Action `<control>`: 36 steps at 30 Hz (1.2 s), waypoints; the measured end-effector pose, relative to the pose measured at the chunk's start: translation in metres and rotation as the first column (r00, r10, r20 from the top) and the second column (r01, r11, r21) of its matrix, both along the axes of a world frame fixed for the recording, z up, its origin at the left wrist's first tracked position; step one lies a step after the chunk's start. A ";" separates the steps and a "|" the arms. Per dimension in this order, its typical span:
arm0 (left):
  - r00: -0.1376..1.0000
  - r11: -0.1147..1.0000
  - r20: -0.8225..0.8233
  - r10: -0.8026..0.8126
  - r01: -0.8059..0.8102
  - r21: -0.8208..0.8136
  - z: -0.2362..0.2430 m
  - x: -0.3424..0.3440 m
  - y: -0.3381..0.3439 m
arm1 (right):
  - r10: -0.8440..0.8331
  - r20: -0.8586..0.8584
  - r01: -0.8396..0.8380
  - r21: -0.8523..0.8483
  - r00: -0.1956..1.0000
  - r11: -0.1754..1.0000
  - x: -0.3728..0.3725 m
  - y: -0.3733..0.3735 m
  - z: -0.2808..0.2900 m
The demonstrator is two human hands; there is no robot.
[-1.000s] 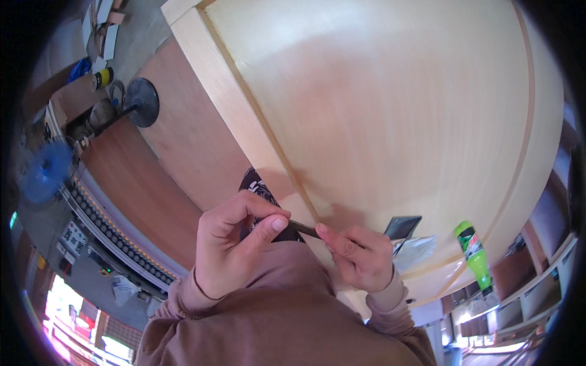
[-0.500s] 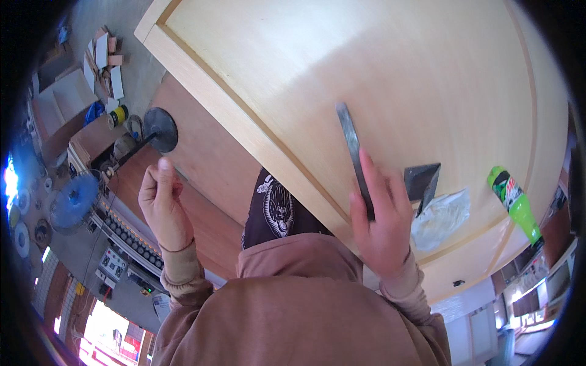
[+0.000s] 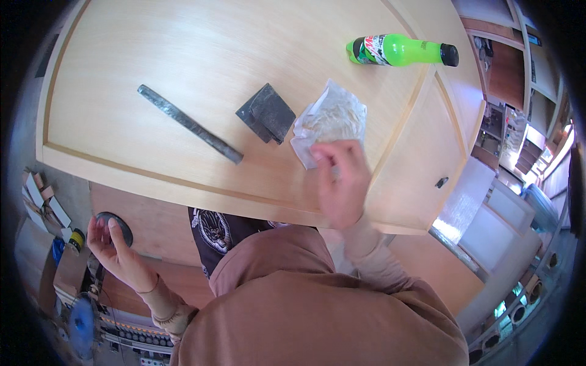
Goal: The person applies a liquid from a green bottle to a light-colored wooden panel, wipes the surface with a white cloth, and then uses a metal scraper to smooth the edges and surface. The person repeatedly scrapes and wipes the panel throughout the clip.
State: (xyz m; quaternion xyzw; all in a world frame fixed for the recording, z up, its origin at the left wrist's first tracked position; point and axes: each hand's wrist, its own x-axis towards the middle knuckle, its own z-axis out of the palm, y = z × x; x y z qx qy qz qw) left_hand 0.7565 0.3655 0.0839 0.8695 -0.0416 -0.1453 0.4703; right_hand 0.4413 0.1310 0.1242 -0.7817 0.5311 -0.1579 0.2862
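A flat dark metal bar (image 3: 190,125) lies slantwise on the pale wooden panel (image 3: 183,52), with no hand on it. To its right are folded black sheets (image 3: 273,113), which look like sandpaper. Beside them lies a crumpled whitish sheet (image 3: 336,113), with something pale and smeared on it. My right hand (image 3: 345,183) is over the near edge of this sheet, its fingers bent and blurred; contact with the sheet is unclear. Off the panel's near left side, my left hand (image 3: 125,259) is raised with fingers apart and nothing in it.
A green bottle with a black cap (image 3: 400,50) lies on its side at the panel's far right. Raised wooden strips border the panel. A round black disc (image 3: 119,229) is behind my left hand. A blue fan (image 3: 81,326) stands at lower left, and shelves are at right.
The metal bar has left my right hand and rests on the panel. My right hand has moved to the whitish sheet. My left fingers have spread, and the view has turned.
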 end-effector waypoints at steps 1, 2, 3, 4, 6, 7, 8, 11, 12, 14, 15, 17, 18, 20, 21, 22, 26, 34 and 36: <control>0.996 0.996 0.052 -0.076 0.078 -0.044 -0.001 -0.001 0.000 | -0.053 -0.022 0.053 0.031 0.998 0.998 -0.017 -0.010 -0.010; 0.993 0.995 0.077 -0.086 0.090 -0.050 -0.002 -0.002 -0.003 | 0.059 -0.032 -0.060 -0.031 0.998 0.998 -0.028 -0.013 -0.023; 0.990 0.994 0.108 -0.090 0.096 -0.053 -0.002 -0.004 -0.005 | 0.150 -0.059 -0.155 -0.087 0.987 0.984 -0.036 -0.017 -0.034; 0.983 0.988 0.146 -0.115 0.129 -0.090 -0.001 -0.007 -0.009 | 0.243 -0.131 -0.255 -0.079 0.961 0.964 -0.043 -0.017 -0.041; 0.978 0.983 0.136 -0.156 0.167 -0.075 0.002 -0.012 -0.011 | 0.258 -0.065 -0.266 -0.180 0.964 0.947 -0.046 -0.021 -0.049; 0.956 0.972 0.212 -0.203 0.222 -0.071 0.005 -0.014 -0.010 | 0.264 -0.034 -0.266 -0.184 0.964 0.946 -0.044 -0.019 -0.045; 0.976 0.985 0.154 -0.155 0.164 -0.050 0.010 -0.016 -0.006 | 0.202 0.045 -0.189 -0.204 0.978 0.961 -0.041 -0.015 -0.036; 0.991 0.997 0.114 -0.071 0.069 0.014 0.019 -0.021 0.007 | -0.073 0.263 0.095 -0.075 0.962 0.993 -0.019 0.002 0.005; 0.996 1.000 0.089 -0.012 0.013 -0.005 0.019 -0.022 0.008 | 0.028 0.238 -0.007 -0.088 0.971 0.996 -0.002 0.007 0.010; 0.992 0.992 -0.042 0.119 -0.121 -0.033 0.011 -0.020 0.003 | 0.221 0.239 -0.175 -0.200 0.946 0.964 0.038 0.024 0.019; 0.998 0.993 0.025 0.064 -0.062 -0.101 0.005 -0.018 -0.002 | 0.345 0.288 -0.283 -0.237 0.893 0.929 0.066 0.028 0.012; 0.994 0.990 0.087 0.059 -0.047 -0.130 -0.010 -0.014 -0.023 | 0.528 0.345 -0.443 -0.297 0.776 0.846 0.129 0.023 -0.022; 0.986 0.996 0.165 0.021 -0.007 -0.086 -0.015 -0.012 -0.031 | 0.594 0.340 -0.524 -0.280 0.729 0.804 0.157 0.023 -0.037; 0.978 0.997 0.207 0.030 -0.013 -0.081 -0.018 -0.008 -0.041 | 0.696 0.235 -0.680 -0.156 0.679 0.716 0.192 0.020 -0.060; 0.973 0.997 0.230 0.008 0.009 -0.075 -0.016 -0.006 -0.044 | 0.718 0.213 -0.692 -0.192 0.663 0.696 0.196 0.019 -0.064; 0.946 0.996 0.314 -0.078 0.065 0.053 -0.013 -0.005 -0.044 | 0.728 0.184 -0.698 -0.208 0.660 0.686 0.198 0.019 -0.064; 0.776 0.871 0.402 -0.486 0.391 0.298 0.005 -0.011 -0.045 | 0.513 0.136 -0.502 -0.105 0.848 0.858 0.158 0.016 -0.040; 0.636 0.632 0.184 -0.750 0.604 0.486 0.006 -0.020 -0.084 | 0.351 -0.051 -0.325 0.271 0.935 0.906 0.104 -0.008 -0.044; 0.624 0.585 0.158 -0.766 0.574 0.573 0.008 -0.015 -0.083 | 0.425 -0.139 -0.378 0.272 0.894 0.885 0.083 -0.018 -0.038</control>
